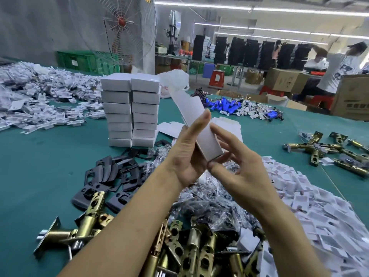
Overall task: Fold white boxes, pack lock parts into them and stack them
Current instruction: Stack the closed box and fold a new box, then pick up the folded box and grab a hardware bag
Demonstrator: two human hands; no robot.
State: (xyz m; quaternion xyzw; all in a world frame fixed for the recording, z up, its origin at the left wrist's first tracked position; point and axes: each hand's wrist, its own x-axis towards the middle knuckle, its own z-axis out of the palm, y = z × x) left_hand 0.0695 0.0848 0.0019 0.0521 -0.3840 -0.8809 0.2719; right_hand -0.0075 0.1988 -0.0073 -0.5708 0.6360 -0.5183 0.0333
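I hold a flat, unfolded white box blank [191, 108] upright above the green table [50, 156]. My left hand [187, 152] grips its lower part from the left, fingers reaching up along its face. My right hand [235, 162] pinches its bottom end, thumb beneath and fingers behind. Two side-by-side stacks of folded white boxes [130, 110] stand behind to the left. Brass latch bolts [191, 248] lie heaped below my arms. Dark strike plates [111, 176] spread out on the left.
More flat blanks [171, 128] lie behind my hands. Bagged small parts [209, 200] and white cards [311, 198] pile on the right, more latches [329, 148] farther right. A white card heap [40, 98] and a large fan [119, 27] are far left; blue parts [225, 104], cartons and people behind.
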